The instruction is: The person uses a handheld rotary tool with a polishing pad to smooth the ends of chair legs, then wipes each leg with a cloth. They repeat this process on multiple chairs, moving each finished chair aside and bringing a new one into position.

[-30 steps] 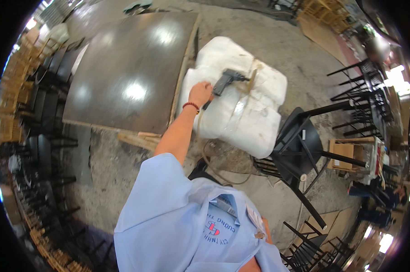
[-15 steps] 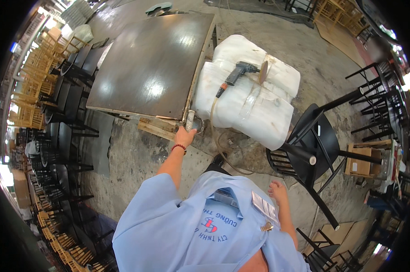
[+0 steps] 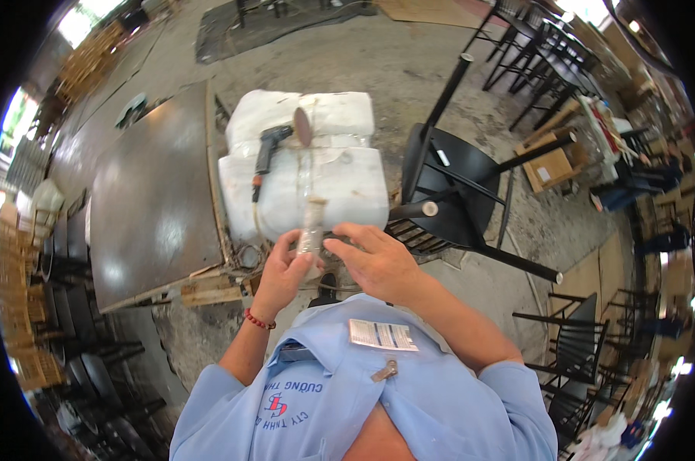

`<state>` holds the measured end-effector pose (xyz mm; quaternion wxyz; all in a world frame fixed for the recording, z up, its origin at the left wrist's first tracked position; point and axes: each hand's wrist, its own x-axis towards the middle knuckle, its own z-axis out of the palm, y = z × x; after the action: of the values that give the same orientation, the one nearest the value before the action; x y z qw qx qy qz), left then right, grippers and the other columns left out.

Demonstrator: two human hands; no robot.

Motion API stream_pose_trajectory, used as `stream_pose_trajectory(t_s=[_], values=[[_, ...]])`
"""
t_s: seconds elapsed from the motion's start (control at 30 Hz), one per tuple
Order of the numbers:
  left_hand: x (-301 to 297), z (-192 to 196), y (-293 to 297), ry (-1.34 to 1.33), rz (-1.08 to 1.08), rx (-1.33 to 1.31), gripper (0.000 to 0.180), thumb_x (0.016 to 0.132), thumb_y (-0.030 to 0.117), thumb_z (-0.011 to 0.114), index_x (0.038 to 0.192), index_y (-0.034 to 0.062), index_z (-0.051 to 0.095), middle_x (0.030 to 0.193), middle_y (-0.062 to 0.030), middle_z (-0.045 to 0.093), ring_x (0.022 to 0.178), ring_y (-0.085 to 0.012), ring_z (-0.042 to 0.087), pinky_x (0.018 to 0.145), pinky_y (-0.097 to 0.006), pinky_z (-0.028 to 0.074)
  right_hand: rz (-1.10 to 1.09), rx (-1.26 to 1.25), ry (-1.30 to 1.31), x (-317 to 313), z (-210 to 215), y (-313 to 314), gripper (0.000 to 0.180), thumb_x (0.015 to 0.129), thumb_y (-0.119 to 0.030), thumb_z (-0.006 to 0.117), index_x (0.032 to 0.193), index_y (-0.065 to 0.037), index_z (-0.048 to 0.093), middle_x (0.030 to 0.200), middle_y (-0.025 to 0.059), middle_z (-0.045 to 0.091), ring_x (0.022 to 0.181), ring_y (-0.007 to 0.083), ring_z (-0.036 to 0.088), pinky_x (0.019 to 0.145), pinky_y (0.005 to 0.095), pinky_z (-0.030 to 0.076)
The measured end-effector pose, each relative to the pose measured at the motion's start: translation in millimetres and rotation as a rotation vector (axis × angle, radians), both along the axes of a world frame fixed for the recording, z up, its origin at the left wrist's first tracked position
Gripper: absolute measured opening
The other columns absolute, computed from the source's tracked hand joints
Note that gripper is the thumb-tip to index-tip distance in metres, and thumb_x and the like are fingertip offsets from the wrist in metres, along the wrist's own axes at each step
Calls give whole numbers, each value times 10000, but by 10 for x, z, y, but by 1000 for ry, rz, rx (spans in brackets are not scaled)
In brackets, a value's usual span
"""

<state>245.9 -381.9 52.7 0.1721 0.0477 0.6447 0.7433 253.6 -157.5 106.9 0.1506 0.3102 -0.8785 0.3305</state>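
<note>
Upright in front of my body, a slim whitish cylinder with a tan top end is gripped near its lower end by my left hand. I cannot tell whether it is a bottle or a tube. Just to its right, my right hand hangs with fingers apart and slightly bent. Its fingertips come close to the cylinder; contact is unclear. Beyond both hands, a black disc sander with a brown disc and an orange hose fitting lies on white wrapped bundles.
To the left stands a dark brown tabletop. A round ring-shaped item sits by its near corner. At the right, a black chair lies tipped with its legs sticking out. More black chairs and an open cardboard box are farther right.
My left hand has lifted the cylinder from the tabletop's corner and brought it before my body. My right hand has risen from my side to meet it. The view has turned right.
</note>
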Motion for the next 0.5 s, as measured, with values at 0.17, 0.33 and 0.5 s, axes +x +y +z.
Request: stream_pose_trajectory(t_s=[0.17,0.33,0.5], values=[[-209,789,580,53,-380,-56,438,976,158,540,1359,-23,430,951,-75,653,848,-110,621,787,-263,509,-171,203,139,113,397,271,611,623,-5,735,1215,-119,638,1240,79,590,915,264,607,796,361,534],[-554,717,927,171,-743,58,519,969,277,612,1376,-3,455,1039,-89,636,944,-103,585,848,-275,497,-401,27,179,272,504,807,496,656,16,741,1125,-65,602,1173,98,598,956,267,626,821,347,523],[-912,-238,1495,468,-456,-337,604,880,301,732,1343,-5,492,1131,-168,664,1053,-258,641,919,-360,494,-658,-624,-198,232,234,1172,320,793,1,716,1087,-44,598,1022,48,636,882,113,601,761,290,510]])
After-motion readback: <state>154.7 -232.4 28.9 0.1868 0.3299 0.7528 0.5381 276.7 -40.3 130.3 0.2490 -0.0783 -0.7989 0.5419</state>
